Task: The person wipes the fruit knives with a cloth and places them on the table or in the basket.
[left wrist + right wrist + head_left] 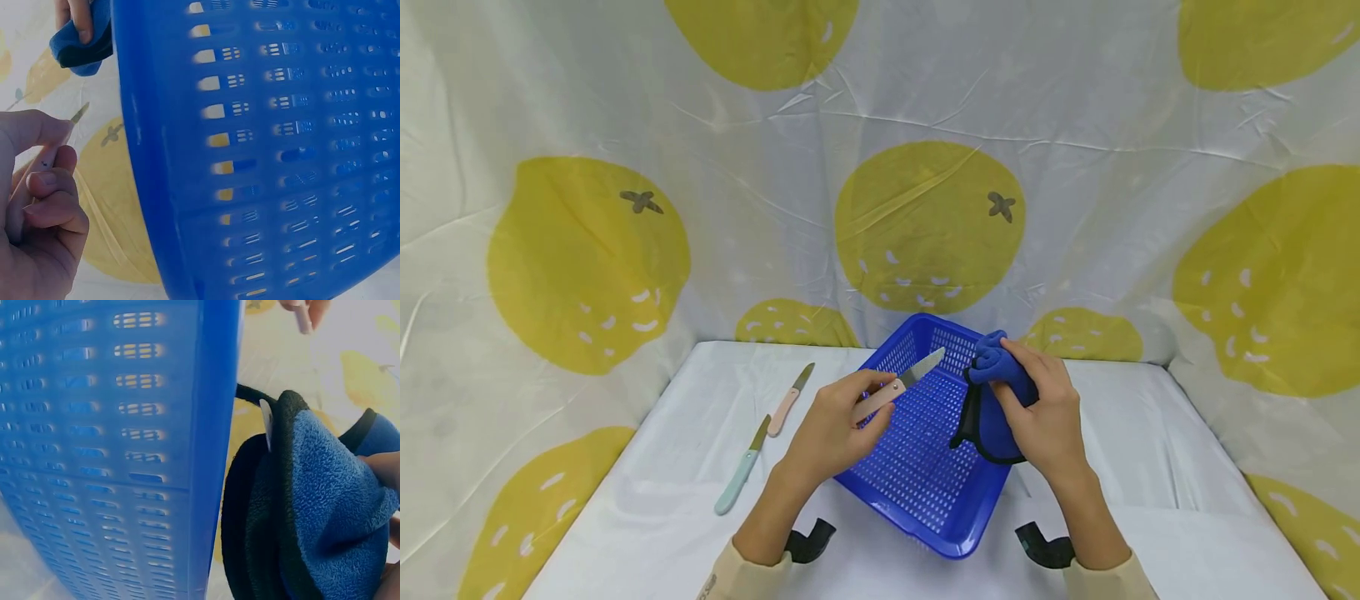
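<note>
- The left grip is pinching the handle of a pale pink knife between thumb and curled fingers, closing no wider than the handle.
- That knife is pointing its bare blade up and to the right, above the blue basket.
- The right grip is holding a bunched blue cloth with dark edging, thumb and fingers pressing into its folds.
- The cloth is hanging over the basket's right side.
- The basket is sitting at an angle on the white-covered counter.
- Left of it, a second pink knife and a mint-handled knife are lying near each other.
</note>
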`<state>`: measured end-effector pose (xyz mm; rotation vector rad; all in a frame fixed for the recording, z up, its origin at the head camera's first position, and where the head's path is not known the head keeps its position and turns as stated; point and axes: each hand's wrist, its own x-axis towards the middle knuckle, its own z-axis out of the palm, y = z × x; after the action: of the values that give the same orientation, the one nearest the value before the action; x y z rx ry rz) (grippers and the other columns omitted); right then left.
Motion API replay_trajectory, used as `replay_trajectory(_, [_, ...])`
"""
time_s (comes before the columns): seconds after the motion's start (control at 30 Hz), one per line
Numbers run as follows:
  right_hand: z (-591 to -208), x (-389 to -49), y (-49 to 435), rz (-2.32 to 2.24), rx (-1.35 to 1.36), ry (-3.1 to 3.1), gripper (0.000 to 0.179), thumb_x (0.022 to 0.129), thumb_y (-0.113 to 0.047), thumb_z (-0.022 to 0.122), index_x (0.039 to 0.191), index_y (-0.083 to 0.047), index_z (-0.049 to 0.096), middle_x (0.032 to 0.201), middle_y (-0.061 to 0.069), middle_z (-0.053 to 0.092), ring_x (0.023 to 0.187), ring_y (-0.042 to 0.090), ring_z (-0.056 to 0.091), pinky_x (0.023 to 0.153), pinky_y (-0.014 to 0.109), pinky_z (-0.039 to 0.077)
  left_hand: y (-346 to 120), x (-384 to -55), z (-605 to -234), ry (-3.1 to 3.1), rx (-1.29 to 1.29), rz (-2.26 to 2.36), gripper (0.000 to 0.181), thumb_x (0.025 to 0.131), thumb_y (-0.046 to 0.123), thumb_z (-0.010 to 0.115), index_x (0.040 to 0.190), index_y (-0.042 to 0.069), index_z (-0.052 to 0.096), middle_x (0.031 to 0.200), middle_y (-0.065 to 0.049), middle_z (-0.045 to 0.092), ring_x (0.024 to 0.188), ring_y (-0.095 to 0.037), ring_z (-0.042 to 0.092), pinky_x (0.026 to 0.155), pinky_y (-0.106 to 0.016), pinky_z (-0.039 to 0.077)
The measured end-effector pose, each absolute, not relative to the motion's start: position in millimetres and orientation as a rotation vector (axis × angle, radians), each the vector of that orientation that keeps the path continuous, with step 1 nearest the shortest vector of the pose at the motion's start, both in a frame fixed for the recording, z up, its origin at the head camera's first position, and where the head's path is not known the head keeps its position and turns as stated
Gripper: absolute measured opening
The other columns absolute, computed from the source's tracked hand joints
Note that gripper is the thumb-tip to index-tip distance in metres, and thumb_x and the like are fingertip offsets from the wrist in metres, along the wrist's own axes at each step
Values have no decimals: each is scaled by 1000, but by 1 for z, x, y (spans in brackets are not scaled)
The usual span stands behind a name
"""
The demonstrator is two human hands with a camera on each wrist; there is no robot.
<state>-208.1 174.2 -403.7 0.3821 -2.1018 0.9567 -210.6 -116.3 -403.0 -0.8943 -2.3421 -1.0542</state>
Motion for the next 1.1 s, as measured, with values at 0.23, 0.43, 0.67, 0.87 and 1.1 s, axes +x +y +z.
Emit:
replay_trajectory(0.23, [-404, -209, 177, 959, 385, -2078, 54, 84, -3, 81, 135, -17, 69, 131, 11, 69, 119, 31, 60, 104, 37, 50, -116, -212, -407, -2451, -828, -1019, 39, 99, 15, 67, 138, 11, 61, 118, -4, 71, 91, -11, 64, 76, -23, 59])
replay_trajectory(0.43, [-404, -209, 176, 959, 391, -2081, 54, 84, -3, 81, 135, -17, 69, 132, 10, 69, 119, 30, 60, 103, 37, 50, -115, -215, -411, -2553, -846, -959, 46, 106, 19, 58, 150, 12, 51, 136, -6, 64, 122, -19, 64, 102, -37, 56])
replay_trajectory(0.67, [-404, -208, 175, 953, 396, -2099, 54, 85, -4, 81, 136, -18, 68, 133, 10, 68, 117, 29, 60, 101, 39, 51, -118, -216, -419, -2761, -911, -768, 73, 102, 36, 65, 164, 30, 27, 166, -6, 36, 150, -33, 40, 119, -54, 40])
replay_trajectory(0.87, [-404, -208, 177, 951, 393, -2100, 55, 85, -3, 81, 136, -18, 68, 133, 10, 68, 119, 30, 60, 101, 45, 52, -122, -219, -422, -2785, -911, -655, 80, 98, 55, 64, 164, 36, 23, 172, -2, 22, 154, -38, 31, 121, -66, 28])
replay_trajectory(1.1, [-403, -207, 177, 962, 400, -2118, 55, 86, -3, 80, 137, -18, 67, 134, 11, 67, 120, 30, 59, 98, 58, 53, -139, -222, -412, -2768, -759, -613, 88, 91, 69, 63, 164, 37, 25, 171, 0, 26, 156, -37, 28, 123, -68, 19])
